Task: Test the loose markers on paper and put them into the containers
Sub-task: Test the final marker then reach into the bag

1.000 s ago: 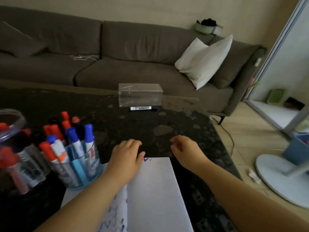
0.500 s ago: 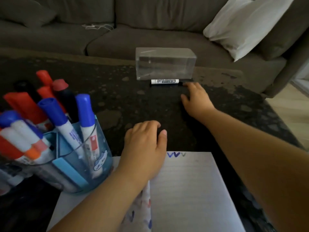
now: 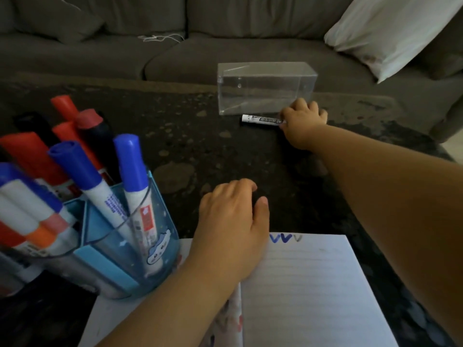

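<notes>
- On a dark, mottled coffee table point(image 3: 175, 151) before a grey sofa point(image 3: 100, 46), a person's right hand point(image 3: 304, 121) reaches to the far side and closes over one end of a loose whiteboard marker point(image 3: 261, 120).
- The marker, white-barrelled, lies flat just in front of a clear plastic box point(image 3: 266, 87), its long axis running left to right, parallel to the box's front wall; whether the two touch cannot be told.
- The right hand covers the marker's right end, fingers curled down over it; the free end points to the person's left. Whether the grip is complete is unclear from this angle.
- The right hand is plainly the nearer one; the left hand point(image 3: 233, 221) rests well back, fingers loosely curled and holding nothing, its heel on the top edge of lined paper point(image 3: 300, 284).
- The next move, by this judgement, is a lift straight up and a carry back to the paper for testing.
- The paper shows small blue "V" strokes point(image 3: 283, 237) and a fainter grey one at its top edge.
- A blue holder point(image 3: 120, 259) at left is packed with red-, blue- and black-capped markers point(image 3: 87, 171).
- Print on the marker barrels is too small or blurred to read; a cloud cartoon sticker point(image 3: 156, 252) marks the holder.
</notes>
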